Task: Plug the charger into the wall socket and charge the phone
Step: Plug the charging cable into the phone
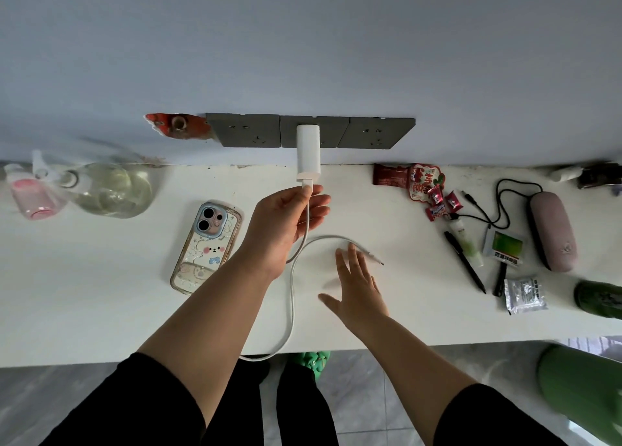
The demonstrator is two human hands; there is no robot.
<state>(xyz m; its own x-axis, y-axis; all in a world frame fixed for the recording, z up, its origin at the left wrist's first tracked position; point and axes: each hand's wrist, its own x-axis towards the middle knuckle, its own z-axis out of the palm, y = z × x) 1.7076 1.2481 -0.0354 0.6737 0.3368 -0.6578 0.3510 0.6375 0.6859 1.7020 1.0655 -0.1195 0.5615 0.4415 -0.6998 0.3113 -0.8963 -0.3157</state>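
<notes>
A white charger block (pixel 308 151) sits plugged into the middle grey wall socket (pixel 331 132). My left hand (pixel 286 225) pinches the white cable's plug (pixel 306 184) at the block's lower end. The white cable (pixel 292 297) loops over the table, dips past the front edge and ends in a free connector (pixel 377 260) at the right. My right hand (pixel 358 287) hovers flat with fingers spread just below that free end, holding nothing. The phone (pixel 205 247) lies face down in a clear cartoon case, left of my left arm.
The white table (pixel 101 294) runs along the wall. Spray bottles (pixel 84 186) stand far left. At the right lie candy wrappers (pixel 420 183), a black pen (pixel 464 260), a pink case (pixel 552 230) with a black cord, a foil sachet (pixel 525 294) and a green object (pixel 599 299).
</notes>
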